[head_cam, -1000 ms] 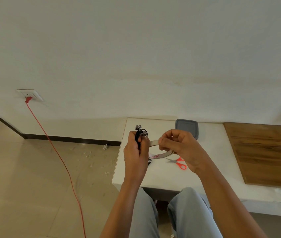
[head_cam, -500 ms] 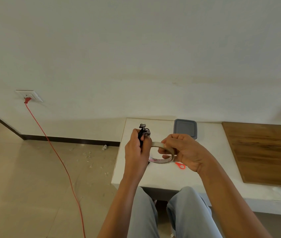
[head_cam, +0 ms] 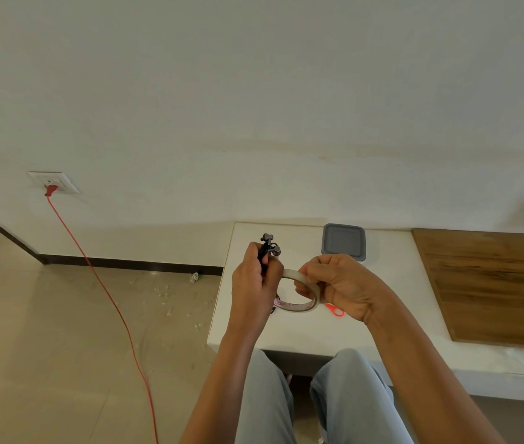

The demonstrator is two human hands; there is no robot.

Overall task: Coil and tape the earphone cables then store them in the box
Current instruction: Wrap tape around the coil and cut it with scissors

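Black bundle, left hand: the left hand (head_cam: 253,283) is curled round the earphone cable (head_cam: 265,251), a tight black bundle held upright in the fist. Two grey metal earbuds stick out above the fingers.
Right hand: the right hand (head_cam: 344,286) grips the tape roll (head_cam: 297,307), with fingers through the core and the rest wrapped over the outer band.
Key relation: the roll sits just right of the bundle, and its near edge meets the left hand's fingers. The bundle's long axis runs up and away from the person. The roll is tilted, its opening partly toward the camera.
Tape end: cannot tell whether a free end is on the cable yet.
Judgement: taping is the step in hand. The tape must cross the bundle's axis, so the right hand likely travels while the left holds firm.
Cable appearance: thin, glossy and black, with strands pressed together. Most of it is hidden in the fist, so the turns cannot be counted.
Position: both hands are held above the white tabletop (head_cam: 286,336), near its left end.
Scissors: a red handle of the scissors (head_cam: 335,309) shows on the tabletop under the right hand. The blades are hidden.
Box: the grey, square box (head_cam: 344,242) is at the back of the tabletop, beyond the right hand and nearer to it.
Further out: a wooden board (head_cam: 491,283) lies to the right. A red cord (head_cam: 94,267) runs from a wall socket (head_cam: 62,184) across the floor on the left.
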